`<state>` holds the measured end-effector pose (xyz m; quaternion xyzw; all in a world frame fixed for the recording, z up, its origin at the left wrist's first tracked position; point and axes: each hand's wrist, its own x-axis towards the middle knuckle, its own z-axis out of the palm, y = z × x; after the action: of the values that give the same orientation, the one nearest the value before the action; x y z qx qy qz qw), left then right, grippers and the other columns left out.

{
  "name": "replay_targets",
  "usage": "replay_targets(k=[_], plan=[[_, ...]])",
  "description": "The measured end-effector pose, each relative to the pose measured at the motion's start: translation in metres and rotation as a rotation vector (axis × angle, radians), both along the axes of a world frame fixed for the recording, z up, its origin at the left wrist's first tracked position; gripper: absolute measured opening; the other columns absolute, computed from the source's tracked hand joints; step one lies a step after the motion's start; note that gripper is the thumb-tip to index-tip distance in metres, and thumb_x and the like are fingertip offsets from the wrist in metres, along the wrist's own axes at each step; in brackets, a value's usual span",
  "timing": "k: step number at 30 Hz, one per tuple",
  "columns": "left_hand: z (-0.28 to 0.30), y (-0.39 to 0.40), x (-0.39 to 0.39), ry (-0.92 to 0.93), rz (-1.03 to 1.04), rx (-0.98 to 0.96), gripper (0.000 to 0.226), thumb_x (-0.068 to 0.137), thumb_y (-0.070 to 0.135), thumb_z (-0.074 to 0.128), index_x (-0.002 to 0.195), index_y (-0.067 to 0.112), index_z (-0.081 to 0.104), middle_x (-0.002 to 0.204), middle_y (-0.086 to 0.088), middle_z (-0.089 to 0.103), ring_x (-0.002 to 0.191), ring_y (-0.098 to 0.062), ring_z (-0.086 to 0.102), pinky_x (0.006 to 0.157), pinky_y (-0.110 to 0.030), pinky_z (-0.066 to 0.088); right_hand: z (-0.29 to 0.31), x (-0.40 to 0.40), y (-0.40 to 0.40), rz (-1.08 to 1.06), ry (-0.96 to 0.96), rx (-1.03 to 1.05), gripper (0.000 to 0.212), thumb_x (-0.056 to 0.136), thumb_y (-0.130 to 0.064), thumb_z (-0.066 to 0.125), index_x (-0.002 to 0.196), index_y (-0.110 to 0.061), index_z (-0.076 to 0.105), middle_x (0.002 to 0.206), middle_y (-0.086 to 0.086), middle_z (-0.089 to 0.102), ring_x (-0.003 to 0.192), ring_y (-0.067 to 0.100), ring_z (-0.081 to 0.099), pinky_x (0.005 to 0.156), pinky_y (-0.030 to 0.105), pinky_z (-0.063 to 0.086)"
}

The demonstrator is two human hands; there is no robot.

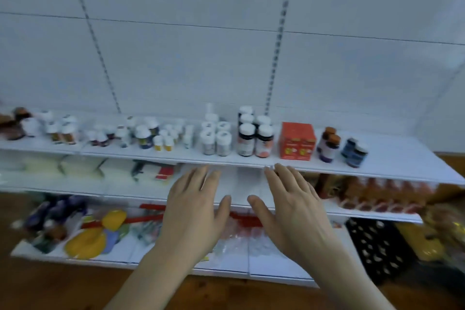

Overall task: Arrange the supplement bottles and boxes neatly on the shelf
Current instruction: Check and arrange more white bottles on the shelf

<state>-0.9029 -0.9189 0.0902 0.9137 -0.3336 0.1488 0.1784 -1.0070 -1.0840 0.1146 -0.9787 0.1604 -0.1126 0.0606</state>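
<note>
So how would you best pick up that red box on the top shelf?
Take the red box by its two side faces, coming from the front. It stands upright with flat sides; the dark bottles crowd its left, so a top-down grip may be easier.

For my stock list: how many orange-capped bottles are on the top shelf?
2: one orange-capped bottle in front, another right behind it, between red box and blue bottles. More may be hidden.

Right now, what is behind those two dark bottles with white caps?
Behind the two dark bottles more white-capped bottles line up toward the white back panel. Their labels are covered, so contents are unknown.
</note>
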Motion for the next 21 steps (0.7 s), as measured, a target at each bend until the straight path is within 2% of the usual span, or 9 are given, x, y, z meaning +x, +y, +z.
replay_targets(k=[2,5,7,11,17,21], plan=[[-0.008,0.026,0.021,0.006,0.049,0.011,0.062,0.092,0.053,0.036,0.134,0.013,0.058,0.138,-0.007,0.058,0.13,-0.03,0.052,0.107,-0.048,0.046,-0.002,0.031,0.024,0.047,0.026,0.008,0.094,0.082,-0.074,-0.006,0.159,-0.025,0.016,0.168,0.001,0.015,0.156,0.024,0.009,0.125,0.04,0.015],[-0.019,0.052,0.057,0.052,0.104,0.023,0.062,0.092,0.051,0.04,0.139,0.013,0.053,0.141,-0.007,0.055,0.134,-0.03,0.047,0.107,-0.049,0.045,-0.004,0.078,0.049,0.094,0.038,0.012,0.091,0.085,-0.072,-0.003,0.159,-0.023,0.019,0.167,0.003,0.019,0.156,0.026,0.009,0.124,0.041,0.015],[-0.029,0.062,0.082,0.076,0.131,0.025,0.063,0.093,0.051,0.036,0.139,0.011,0.054,0.142,-0.008,0.054,0.134,-0.031,0.047,0.106,-0.051,0.045,-0.011,0.109,0.058,0.112,0.033,-0.007,0.083,0.092,-0.069,0.009,0.157,-0.021,0.029,0.164,0.007,0.029,0.154,0.029,0.018,0.123,0.043,0.02],[-0.047,0.075,0.14,0.069,0.184,0.042,0.064,0.093,0.052,0.034,0.138,0.012,0.055,0.141,-0.009,0.055,0.133,-0.033,0.048,0.106,-0.051,0.045,-0.027,0.178,0.069,0.155,-0.038,-0.012,0.073,0.096,-0.062,0.025,0.143,-0.013,0.052,0.148,0.014,0.052,0.141,0.037,0.043,0.115,0.05,0.039],[-0.078,0.077,0.222,0.109,0.216,0.136,0.062,0.092,0.05,0.037,0.136,0.012,0.057,0.142,-0.012,0.056,0.132,-0.034,0.05,0.108,-0.05,0.044,-0.049,0.281,0.068,0.204,-0.085,0.001,0.07,0.095,-0.057,0.029,0.138,-0.008,0.057,0.139,0.015,0.059,0.135,0.039,0.048,0.11,0.052,0.044],[-0.101,0.074,0.266,0.203,0.215,0.2,0.058,0.091,0.045,0.05,0.137,0.012,0.057,0.142,-0.012,0.056,0.133,-0.034,0.05,0.109,-0.049,0.042,-0.066,0.346,0.059,0.219,-0.095,0.028,0.064,0.096,-0.051,0.032,0.133,-0.007,0.06,0.132,0.014,0.063,0.13,0.039,0.052,0.107,0.053,0.045]])
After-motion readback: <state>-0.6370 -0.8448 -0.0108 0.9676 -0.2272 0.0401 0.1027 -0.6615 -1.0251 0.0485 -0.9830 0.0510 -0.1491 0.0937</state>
